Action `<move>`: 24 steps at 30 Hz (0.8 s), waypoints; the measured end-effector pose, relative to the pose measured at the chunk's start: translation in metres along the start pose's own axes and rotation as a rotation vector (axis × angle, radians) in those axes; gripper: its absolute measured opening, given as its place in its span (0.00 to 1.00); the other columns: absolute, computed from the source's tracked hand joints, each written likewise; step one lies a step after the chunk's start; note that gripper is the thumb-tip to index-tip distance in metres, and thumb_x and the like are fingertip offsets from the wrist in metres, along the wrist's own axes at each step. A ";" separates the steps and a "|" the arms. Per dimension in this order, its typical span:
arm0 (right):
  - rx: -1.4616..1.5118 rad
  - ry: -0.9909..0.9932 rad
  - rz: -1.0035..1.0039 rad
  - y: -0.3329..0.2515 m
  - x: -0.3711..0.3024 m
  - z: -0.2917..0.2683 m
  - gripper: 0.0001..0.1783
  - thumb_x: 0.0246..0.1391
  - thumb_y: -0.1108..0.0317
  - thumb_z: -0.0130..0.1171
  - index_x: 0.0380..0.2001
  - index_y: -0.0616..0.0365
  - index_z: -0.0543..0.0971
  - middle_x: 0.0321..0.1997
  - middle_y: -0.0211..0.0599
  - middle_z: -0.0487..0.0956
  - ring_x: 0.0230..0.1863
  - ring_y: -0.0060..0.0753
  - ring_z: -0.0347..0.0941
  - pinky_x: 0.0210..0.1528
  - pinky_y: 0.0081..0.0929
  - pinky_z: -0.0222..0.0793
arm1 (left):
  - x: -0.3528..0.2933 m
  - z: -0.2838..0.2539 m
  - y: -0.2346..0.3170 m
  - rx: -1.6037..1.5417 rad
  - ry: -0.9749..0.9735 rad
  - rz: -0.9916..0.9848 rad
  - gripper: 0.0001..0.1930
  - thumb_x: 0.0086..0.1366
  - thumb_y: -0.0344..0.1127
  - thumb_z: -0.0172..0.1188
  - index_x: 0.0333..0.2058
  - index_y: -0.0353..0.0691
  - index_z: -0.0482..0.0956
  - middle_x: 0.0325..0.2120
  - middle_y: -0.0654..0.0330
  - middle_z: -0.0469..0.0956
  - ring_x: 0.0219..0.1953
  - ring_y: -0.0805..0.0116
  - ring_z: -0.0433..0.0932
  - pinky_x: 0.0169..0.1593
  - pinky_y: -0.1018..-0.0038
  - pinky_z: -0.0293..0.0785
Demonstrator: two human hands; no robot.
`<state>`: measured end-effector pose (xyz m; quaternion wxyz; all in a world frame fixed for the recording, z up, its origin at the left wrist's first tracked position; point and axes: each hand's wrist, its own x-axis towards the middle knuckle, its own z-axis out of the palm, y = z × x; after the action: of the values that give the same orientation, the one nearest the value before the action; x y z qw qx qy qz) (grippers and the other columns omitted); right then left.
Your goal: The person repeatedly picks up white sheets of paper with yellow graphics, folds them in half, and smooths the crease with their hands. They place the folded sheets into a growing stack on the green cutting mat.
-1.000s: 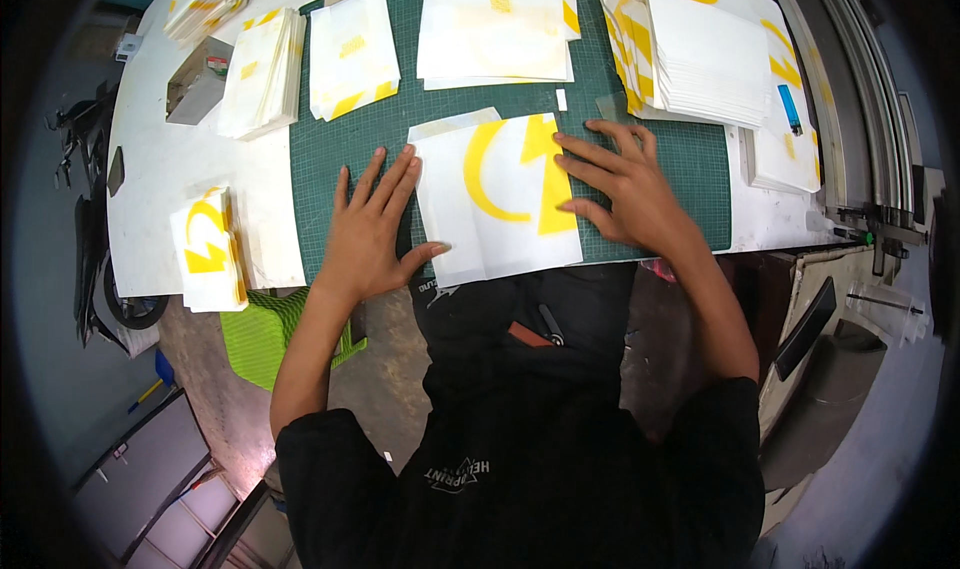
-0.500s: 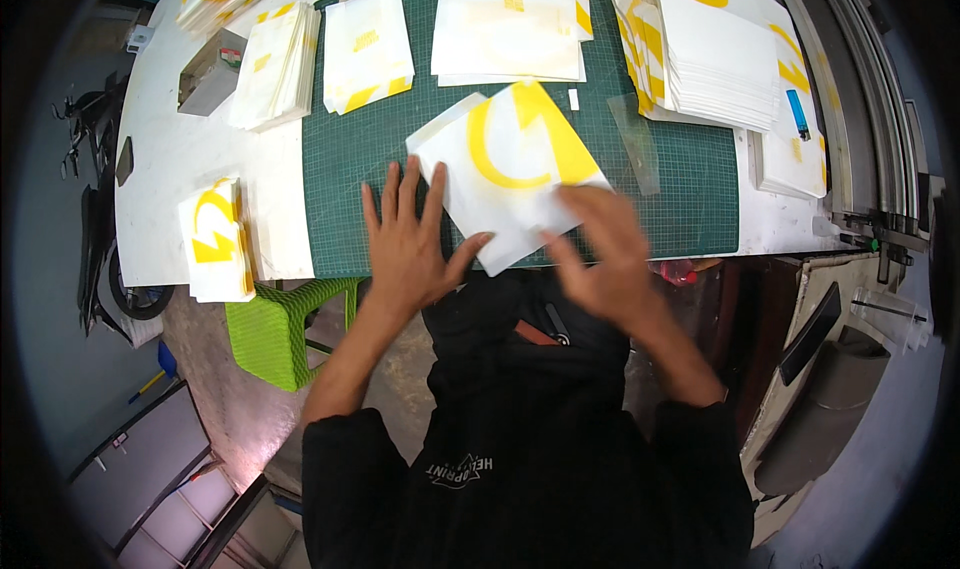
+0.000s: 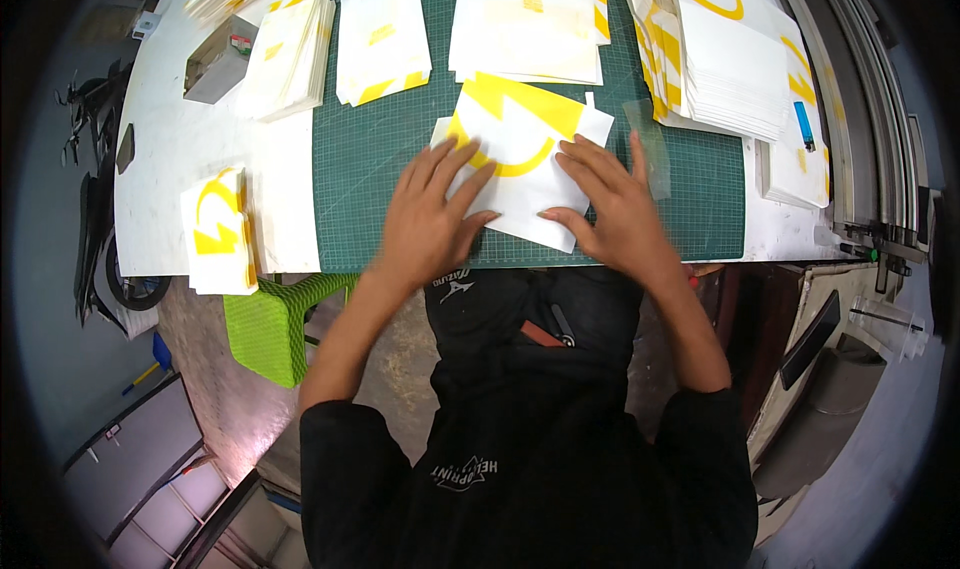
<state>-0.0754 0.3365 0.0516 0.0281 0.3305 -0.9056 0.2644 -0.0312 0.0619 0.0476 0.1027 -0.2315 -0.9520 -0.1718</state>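
Note:
A folded white paper piece with a bold yellow print (image 3: 520, 197) lies askew near the front edge of the green cutting mat (image 3: 695, 221). On its left side rests my left hand (image 3: 432, 209), fingers stretched out and thumb apart on the paper. My right hand (image 3: 618, 209) lies spread on the right side, its thumb pointing inward and the little finger sticking out over the mat. Both hands are open and press flat on the paper, gripping nothing. Beneath the printed layer, white paper corners show at the left and right.
Behind lie a small white-and-yellow stack (image 3: 383, 44) and wider sheets (image 3: 525, 29). A tall pile (image 3: 725, 79) with a blue lighter (image 3: 804, 126) stands right, a grey box (image 3: 217, 64) left. A small pile (image 3: 215, 234) sits by the left front edge, above a green stool (image 3: 265, 334).
The paper has turned on the mat, its yellow print now facing another way. My right hand has moved up onto its right side; my left hand has shifted rightward onto the paper.

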 end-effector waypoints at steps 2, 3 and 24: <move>-0.022 0.036 0.015 -0.012 -0.003 0.008 0.28 0.56 0.61 0.71 0.57 0.61 0.80 0.65 0.46 0.78 0.71 0.47 0.70 0.79 0.71 0.39 | 0.015 -0.007 -0.013 -0.032 -0.069 0.058 0.31 0.64 0.44 0.70 0.64 0.42 0.76 0.62 0.52 0.76 0.66 0.49 0.72 0.73 0.48 0.58; -0.038 0.053 0.018 -0.016 -0.005 0.014 0.26 0.56 0.62 0.71 0.56 0.61 0.81 0.63 0.46 0.80 0.70 0.46 0.71 0.79 0.70 0.40 | 0.013 -0.004 -0.018 -0.073 -0.111 0.040 0.32 0.63 0.44 0.71 0.65 0.45 0.75 0.65 0.57 0.75 0.68 0.55 0.71 0.74 0.47 0.57; 0.003 0.288 -0.107 -0.018 -0.015 0.026 0.21 0.43 0.80 0.69 0.45 0.55 0.85 0.44 0.30 0.82 0.49 0.38 0.78 0.67 0.57 0.60 | -0.012 -0.001 -0.005 -0.030 0.097 0.185 0.21 0.53 0.27 0.67 0.48 0.39 0.87 0.45 0.57 0.84 0.48 0.56 0.85 0.58 0.60 0.80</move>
<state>-0.0499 0.3209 0.0341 0.1714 0.3370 -0.8728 0.3087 -0.0236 0.0525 0.0439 0.1606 -0.3115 -0.9177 -0.1870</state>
